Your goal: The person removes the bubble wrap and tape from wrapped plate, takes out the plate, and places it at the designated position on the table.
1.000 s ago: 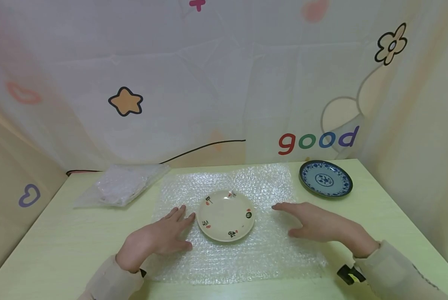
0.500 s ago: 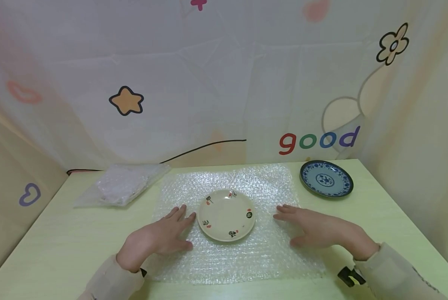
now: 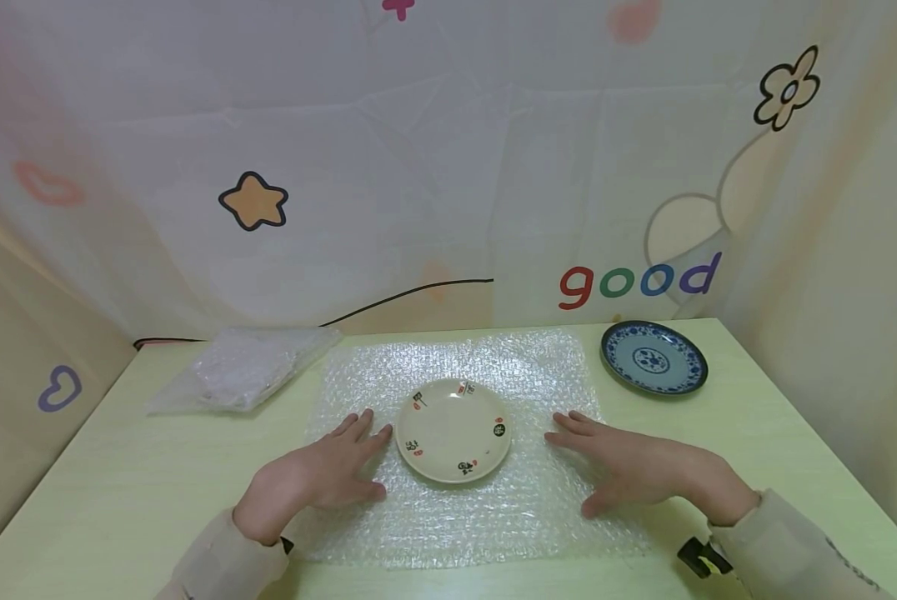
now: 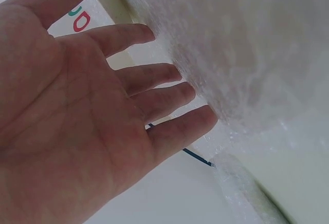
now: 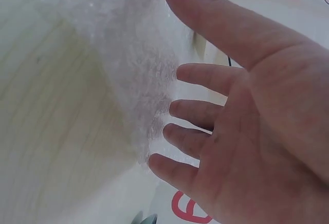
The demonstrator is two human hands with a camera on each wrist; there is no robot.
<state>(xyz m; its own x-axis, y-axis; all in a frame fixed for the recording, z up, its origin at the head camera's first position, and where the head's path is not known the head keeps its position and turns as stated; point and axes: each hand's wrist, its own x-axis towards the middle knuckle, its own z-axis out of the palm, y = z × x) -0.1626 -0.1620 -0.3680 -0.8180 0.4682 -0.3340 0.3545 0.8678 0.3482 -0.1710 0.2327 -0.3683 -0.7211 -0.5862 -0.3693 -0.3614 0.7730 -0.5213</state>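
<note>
A cream plate (image 3: 453, 430) with small dark and red marks round its rim lies on a spread sheet of bubble wrap (image 3: 486, 529). To its left my left hand (image 3: 317, 475) rests fingertips on the wrap, fingers spread, the index finger close to the plate's rim. My right hand (image 3: 632, 467) is spread out right of the plate, fingertips at the wrap and a gap between it and the plate. In the left wrist view the fingertips (image 4: 205, 116) meet the bubble wrap (image 4: 247, 54). The right wrist view has straight fingers (image 5: 195, 113) against the wrap (image 5: 139, 80). Neither hand holds anything.
At the back right of the table (image 3: 103, 500) lies a blue-patterned plate (image 3: 653, 358) with a dark rim. A clear plastic packet (image 3: 246, 367) of what looks like bubble wrap sits at the back left. A printed curtain (image 3: 388, 183) hangs behind.
My right hand has shifted slightly toward me, and its thumb has moved lower and farther from the fingers. The left hand and both plates stay in place.
</note>
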